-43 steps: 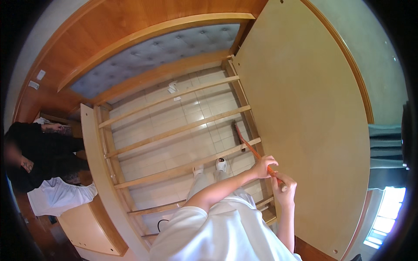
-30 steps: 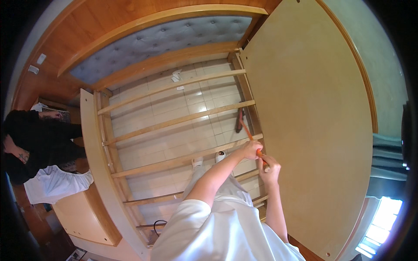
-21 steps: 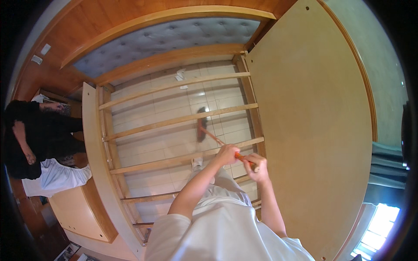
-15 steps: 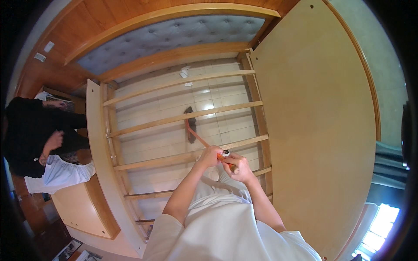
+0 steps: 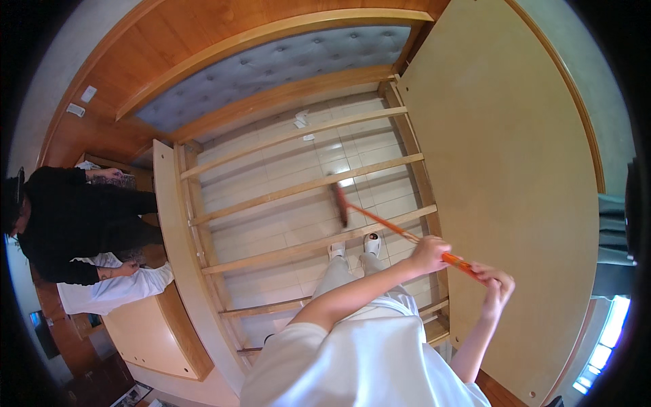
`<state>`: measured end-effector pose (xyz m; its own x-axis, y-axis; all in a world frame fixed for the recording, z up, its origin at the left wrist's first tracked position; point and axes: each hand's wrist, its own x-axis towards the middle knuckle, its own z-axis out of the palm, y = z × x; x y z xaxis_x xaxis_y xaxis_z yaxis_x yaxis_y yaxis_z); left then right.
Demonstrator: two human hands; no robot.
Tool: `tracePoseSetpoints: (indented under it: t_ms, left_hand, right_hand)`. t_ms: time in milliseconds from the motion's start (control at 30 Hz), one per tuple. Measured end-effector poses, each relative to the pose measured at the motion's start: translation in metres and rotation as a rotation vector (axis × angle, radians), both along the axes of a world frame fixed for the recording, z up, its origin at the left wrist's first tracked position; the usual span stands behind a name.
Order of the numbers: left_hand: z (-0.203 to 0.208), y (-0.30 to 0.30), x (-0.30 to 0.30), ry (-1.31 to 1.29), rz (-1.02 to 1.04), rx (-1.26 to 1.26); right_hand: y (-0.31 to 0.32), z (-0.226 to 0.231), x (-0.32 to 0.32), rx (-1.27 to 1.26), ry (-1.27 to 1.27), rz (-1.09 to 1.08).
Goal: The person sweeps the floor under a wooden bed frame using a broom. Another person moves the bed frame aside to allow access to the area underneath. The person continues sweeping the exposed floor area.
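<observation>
An orange-handled broom (image 5: 381, 221) slants down through the slatted wooden bed frame, its dark, slightly blurred head at the tiled floor between two slats. My left hand (image 5: 430, 255) wraps round the handle partway up. Near the handle's top end my right hand (image 5: 498, 285) is closed on it, in front of the large upright board. Both of my feet, in white footwear (image 5: 371, 243), stand on the floor inside the frame.
Wooden slats (image 5: 305, 190) cross the frame, and white scraps (image 5: 301, 120) lie beneath the padded headboard (image 5: 271, 71). A tall tan board (image 5: 515, 169) stands at the right. On the left, a person in black (image 5: 88, 210) bends beside white cloth (image 5: 119, 292) and a wooden cabinet (image 5: 156, 332).
Both my hands have swung right with the broom handle, and the broom head has shifted right and nearer. The person's lower arm on the left has moved down toward the white cloth.
</observation>
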<state>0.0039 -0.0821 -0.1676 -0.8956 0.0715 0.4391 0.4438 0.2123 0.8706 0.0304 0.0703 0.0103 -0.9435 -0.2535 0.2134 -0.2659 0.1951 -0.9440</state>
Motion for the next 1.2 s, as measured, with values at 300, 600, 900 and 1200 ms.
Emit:
tracePoseSetpoints:
  t_ms: [300,600,900,1200]
  left_hand:
    - [-0.124,0.056,-0.071,0.036,-0.108,0.047]
    - [-0.146,-0.056,0.022,-0.285,0.241,-0.116]
    - [-0.178,-0.191,0.101,-0.438,0.519,-0.317]
    - [-0.126,-0.150,0.067,-0.445,0.314,-0.301]
  right_hand:
    - [-0.036,-0.094,-0.010,0.670,0.194,-0.158]
    - [-0.067,-0.147,-0.017,0.380,-0.270,0.289]
    - [-0.182,-0.212,-0.006,0.348,-0.325,0.653]
    - [-0.119,-0.165,-0.027,0.097,-0.551,0.404]
